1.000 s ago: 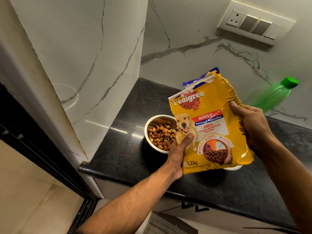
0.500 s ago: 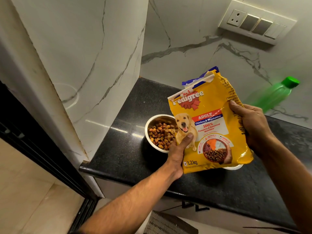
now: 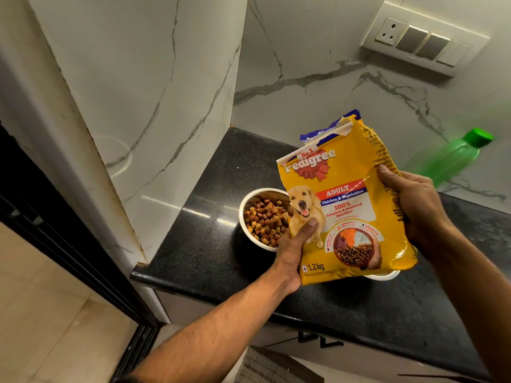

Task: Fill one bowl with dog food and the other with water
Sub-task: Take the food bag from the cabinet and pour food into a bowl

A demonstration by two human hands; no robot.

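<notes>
Both hands, left hand (image 3: 294, 246) and right hand (image 3: 414, 205), clamp fingers on one food bag (image 3: 343, 205). One kibble bowl (image 3: 249, 214) sits left; seemingly a second bowl (image 3: 383, 275) hides underneath. One green bottle (image 3: 448, 158) stands beyond on the bench (image 3: 210, 244).

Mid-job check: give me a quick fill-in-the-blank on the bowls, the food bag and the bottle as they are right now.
1. The steel bowl on the black counter holds dry ____.
2. Both hands, left hand and right hand, grip the yellow ____ of dog food.
3. The bottle by the marble wall has a ____ cap.
4. The second bowl is mostly hidden behind the ____.

Missing words: kibble; bag; green; bag
</notes>
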